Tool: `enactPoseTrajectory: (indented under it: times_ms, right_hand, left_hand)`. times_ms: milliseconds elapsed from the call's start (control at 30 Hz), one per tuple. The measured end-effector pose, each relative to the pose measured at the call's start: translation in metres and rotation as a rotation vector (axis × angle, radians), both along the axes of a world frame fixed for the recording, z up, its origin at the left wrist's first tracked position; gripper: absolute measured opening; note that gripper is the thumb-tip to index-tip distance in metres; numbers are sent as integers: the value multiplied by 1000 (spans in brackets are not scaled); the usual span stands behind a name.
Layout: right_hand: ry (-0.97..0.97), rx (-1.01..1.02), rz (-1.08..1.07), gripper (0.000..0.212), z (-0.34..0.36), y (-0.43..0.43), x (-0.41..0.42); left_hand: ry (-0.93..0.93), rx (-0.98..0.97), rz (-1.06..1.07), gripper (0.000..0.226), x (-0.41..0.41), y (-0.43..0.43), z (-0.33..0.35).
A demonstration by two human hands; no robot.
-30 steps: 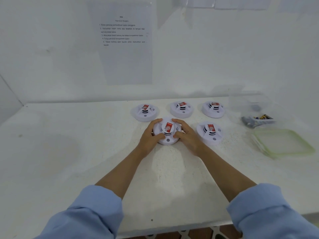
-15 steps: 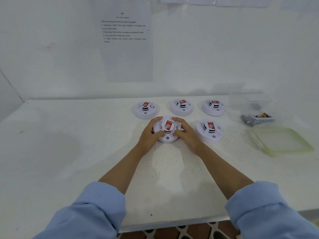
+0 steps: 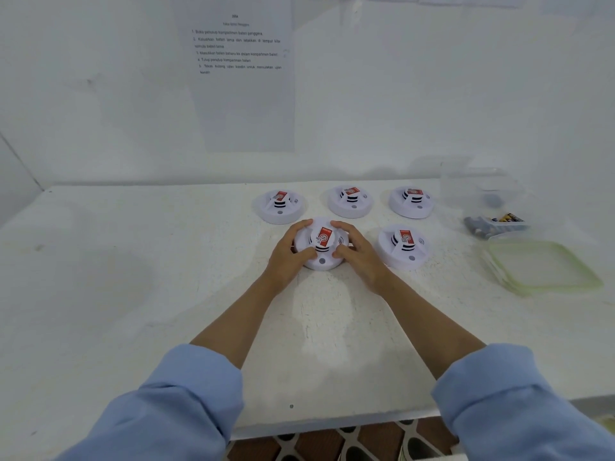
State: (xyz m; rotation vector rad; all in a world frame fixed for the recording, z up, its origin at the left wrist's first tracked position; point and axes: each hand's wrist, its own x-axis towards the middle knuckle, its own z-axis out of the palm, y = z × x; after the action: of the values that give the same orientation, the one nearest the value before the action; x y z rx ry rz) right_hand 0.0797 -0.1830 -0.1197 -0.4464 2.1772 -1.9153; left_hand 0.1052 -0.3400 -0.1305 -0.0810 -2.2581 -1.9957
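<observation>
While the left hand [image 3: 289, 257] and right hand [image 3: 357, 254] curl their fingers round the round white plastic smoke alarm [image 3: 321, 245], it looks light, hard and smooth, best held by its rim.

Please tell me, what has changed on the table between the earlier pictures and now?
Nothing has visibly moved. The left hand and the right hand grip the front smoke detector from both sides as before, and it rests on the same spot of the table. The other four detectors, the battery box and the lid stay in place. Only the camera view shifts slightly.
</observation>
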Motion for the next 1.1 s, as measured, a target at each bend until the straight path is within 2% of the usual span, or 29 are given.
enactPoseTrajectory:
  times_ms: [1100]
  right_hand:
    - [67,-4,-18,47,-8,-1,2]
  left_hand:
    - [69,-54,50,48,2,2,-9]
